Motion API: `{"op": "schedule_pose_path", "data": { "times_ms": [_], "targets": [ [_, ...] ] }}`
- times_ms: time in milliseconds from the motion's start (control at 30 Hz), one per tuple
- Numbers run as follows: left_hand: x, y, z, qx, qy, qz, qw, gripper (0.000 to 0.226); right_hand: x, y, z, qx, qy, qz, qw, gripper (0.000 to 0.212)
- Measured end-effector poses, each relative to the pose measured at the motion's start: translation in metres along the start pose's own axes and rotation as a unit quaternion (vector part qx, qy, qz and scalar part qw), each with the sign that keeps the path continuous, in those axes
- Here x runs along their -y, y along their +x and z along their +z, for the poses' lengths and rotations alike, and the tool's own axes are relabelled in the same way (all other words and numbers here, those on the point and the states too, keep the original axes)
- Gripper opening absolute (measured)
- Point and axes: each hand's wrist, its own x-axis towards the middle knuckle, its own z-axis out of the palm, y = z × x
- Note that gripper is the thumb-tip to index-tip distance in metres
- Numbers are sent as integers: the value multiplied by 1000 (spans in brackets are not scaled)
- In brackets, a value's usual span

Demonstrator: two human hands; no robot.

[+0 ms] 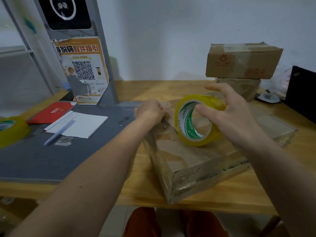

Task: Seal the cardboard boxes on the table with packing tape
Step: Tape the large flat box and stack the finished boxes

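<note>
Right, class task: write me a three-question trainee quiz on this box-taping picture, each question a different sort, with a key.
1. True or false: the right hand holds the tape roll over the nearest box.
2. Where is the left hand? A) on the pen B) at the box's far left edge C) on the stacked boxes
3. Fill in: a second roll lies on the grey ____.

Key: 1 true; 2 B; 3 mat.
</note>
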Motion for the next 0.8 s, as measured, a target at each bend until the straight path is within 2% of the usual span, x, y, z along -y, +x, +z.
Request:
{"op": "schedule_pose_path", "data": {
  "times_ms": [167, 267, 300, 367, 433, 467, 500, 567, 600, 700, 800],
  "targets": [
    [4, 4, 5, -41, 30, 1, 999, 21, 1, 5, 5, 22, -18, -14, 999, 37],
    [13, 4, 2, -39, 6, -56, 998, 81, 0, 5, 9, 25, -30, -23, 999, 37],
    [16, 2, 2, -40, -6, -69, 997, 90, 0, 4, 10, 23, -31, -26, 999, 38],
    [20, -7, 1, -102, -25, -49, 993, 79, 0, 4, 12, 19, -28, -26, 999, 38],
    [23, -18, 2, -168, -48, 77, 982, 52, -1, 4, 12, 13, -20, -23, 999, 37],
    [24, -25, 3, -142, -64, 155, 975, 45, -2, 5, 12, 7, -16, -24, 1000, 37],
    [25, -30, 6, -81, -77, 214, 970, 43, -3, 5, 13, -1, -14, -26, 1000, 38],
    [30, -41, 9, 63, -45, 257, 963, 48, -5, 3, 15, -22, -21, -31, 999, 43],
    [32, -44, 9, 98, -14, 254, 962, 51, -6, 0, 16, -33, -23, -34, 999, 48],
    [34, -45, 5, 123, 36, 233, 964, 58, -10, -13, 18, -49, 6, -49, 998, 59],
    [30, -50, -1, 147, 51, 250, 956, 58, -13, -24, 18, -54, 23, -69, 996, 55]
  ]
}}
